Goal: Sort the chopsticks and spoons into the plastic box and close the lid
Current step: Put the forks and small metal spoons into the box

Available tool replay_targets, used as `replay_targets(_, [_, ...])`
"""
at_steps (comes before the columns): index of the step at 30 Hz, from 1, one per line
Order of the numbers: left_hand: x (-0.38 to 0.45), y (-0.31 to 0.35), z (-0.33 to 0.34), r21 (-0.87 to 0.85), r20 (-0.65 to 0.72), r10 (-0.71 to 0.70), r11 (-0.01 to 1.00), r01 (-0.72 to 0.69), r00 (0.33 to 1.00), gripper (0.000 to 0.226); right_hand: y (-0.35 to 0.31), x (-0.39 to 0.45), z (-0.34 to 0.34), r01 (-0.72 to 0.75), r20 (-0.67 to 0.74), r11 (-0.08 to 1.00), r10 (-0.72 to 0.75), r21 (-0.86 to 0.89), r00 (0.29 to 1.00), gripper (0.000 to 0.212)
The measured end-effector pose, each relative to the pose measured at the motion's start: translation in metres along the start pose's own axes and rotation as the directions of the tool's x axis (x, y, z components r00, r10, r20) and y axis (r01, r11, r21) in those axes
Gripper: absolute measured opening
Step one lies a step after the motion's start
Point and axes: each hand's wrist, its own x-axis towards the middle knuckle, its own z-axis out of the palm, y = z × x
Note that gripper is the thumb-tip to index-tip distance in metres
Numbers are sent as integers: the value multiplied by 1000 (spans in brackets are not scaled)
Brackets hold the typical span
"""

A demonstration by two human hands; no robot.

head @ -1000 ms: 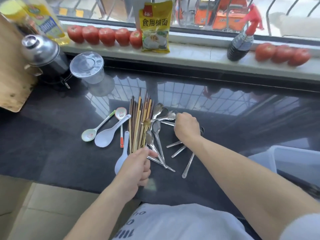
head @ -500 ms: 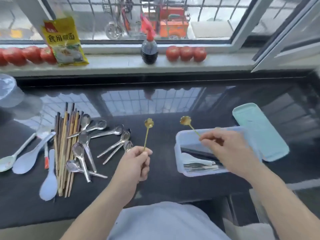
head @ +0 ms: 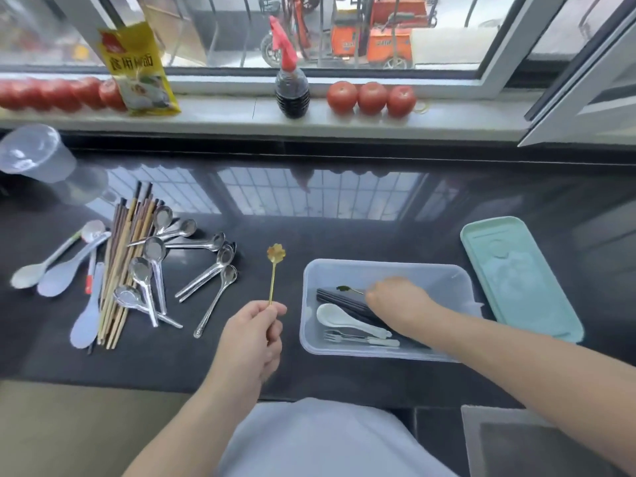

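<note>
Both grips are busy with matching gold flower-headed spoons. Left hand (head: 253, 333) pinches the lower end of one gold spoon (head: 274, 273) between thumb and fingertips, stem upright and flower bowl raised above the table (head: 344, 235), just left of the plastic box (head: 385, 270); held that way it is probably waiting its turn to go in. Right hand (head: 395, 296) is reaching down inside the box, fingers curled about the stem of a second gold spoon (head: 346, 289), whose dark-looking head pokes out to the left over the black chopsticks (head: 340, 299); how tightly the fingers close cannot be made out, since the back of the hand hides them. Already in the box lie those chopsticks, a white ceramic spoon (head: 344, 320) and a small fork (head: 358, 339), all laid lengthwise, which seems meant to keep them flat so the lid can close. Mint-green lid (head: 519, 280) rests on the table just right of the box, out of the way until sorting ends. Much remains unsorted at the left: a bundle of wooden chopsticks (head: 124, 266), a scatter of steel spoons (head: 192, 270) overlapping them, and plastic spoons (head: 65, 270) beside. By that measure the job is at an early stage, the lid a long way off.
</note>
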Motion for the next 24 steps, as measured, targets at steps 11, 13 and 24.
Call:
replay_targets(11, [-10, 6, 12, -2, 116, 60, 998, -60, 991, 23, 11, -38, 8, -173, 30, 734, 203, 657, 979, 20])
replay_targets(13, [-10, 8, 20, 30, 184, 70, 997, -76, 980, 22, 10, -61, 0, -160, 41, 398, 291, 904, 956, 19])
replay_targets(24, [0, 10, 53, 188, 161, 83, 976, -113, 984, 22, 5, -34, 35, -220, 111, 653, 203, 725, 973, 57])
